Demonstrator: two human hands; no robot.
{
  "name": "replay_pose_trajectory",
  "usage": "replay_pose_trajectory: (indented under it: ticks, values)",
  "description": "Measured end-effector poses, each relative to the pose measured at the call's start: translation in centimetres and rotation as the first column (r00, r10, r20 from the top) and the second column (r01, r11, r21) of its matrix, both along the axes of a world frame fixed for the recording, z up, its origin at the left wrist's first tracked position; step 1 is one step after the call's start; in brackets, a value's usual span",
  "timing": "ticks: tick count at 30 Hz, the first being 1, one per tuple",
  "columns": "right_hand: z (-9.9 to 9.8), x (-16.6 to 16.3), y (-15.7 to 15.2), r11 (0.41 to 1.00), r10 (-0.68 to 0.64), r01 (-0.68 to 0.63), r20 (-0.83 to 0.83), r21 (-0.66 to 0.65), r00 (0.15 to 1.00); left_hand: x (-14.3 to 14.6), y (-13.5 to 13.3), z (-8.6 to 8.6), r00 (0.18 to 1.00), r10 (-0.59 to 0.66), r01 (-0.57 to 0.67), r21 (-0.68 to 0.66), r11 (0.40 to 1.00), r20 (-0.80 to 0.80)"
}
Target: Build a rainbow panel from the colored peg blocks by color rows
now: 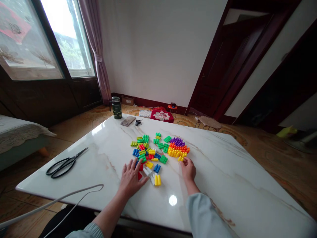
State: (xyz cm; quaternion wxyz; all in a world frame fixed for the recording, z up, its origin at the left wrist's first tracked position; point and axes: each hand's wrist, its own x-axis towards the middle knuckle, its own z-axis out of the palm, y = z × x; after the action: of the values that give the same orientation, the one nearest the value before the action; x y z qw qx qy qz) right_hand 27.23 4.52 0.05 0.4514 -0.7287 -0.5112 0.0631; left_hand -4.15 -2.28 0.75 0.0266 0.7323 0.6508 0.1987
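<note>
Small plastic bullet-shaped building blocks lie on the white marble-look table (99, 168). Purple blocks (177, 142), orange blocks (184, 148) and yellow blocks (174, 152) stand packed together in rows on the right. At the front edge of this cluster, my right hand (188, 169) pinches a yellow block (181, 158) between thumb and fingers. My left hand (131, 177) rests with fingers spread at the near left of a loose mixed pile, partly covering red and blue pieces. Around the pile lie green blocks (163, 159), blue blocks (157, 168) and white blocks (147, 171).
Black-handled scissors (66, 164) lie at the left. A camouflage flask (116, 108), a phone (128, 121) and keys (138, 122) are near the far left edge. A white cable (61, 197) crosses the near left corner. Stools (209, 122) stand beyond the table.
</note>
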Motion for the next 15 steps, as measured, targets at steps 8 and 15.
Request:
replay_pose_trajectory:
  ticks: [8, 15]
  values:
    - [-0.6, -0.5, -1.2, 0.992, 0.091, -0.105, 0.189, 0.066, 0.978, 0.0, -0.1, 0.1, 1.000, 0.001, -0.001, -0.011, 1.000, -0.007]
    - [-0.5, -0.5, -1.1, 0.981, 0.178, -0.189, 0.199, 0.038, 0.964, 0.0, -0.2, 0.3, 1.000, -0.004, 0.004, -0.007, 1.000, 0.005]
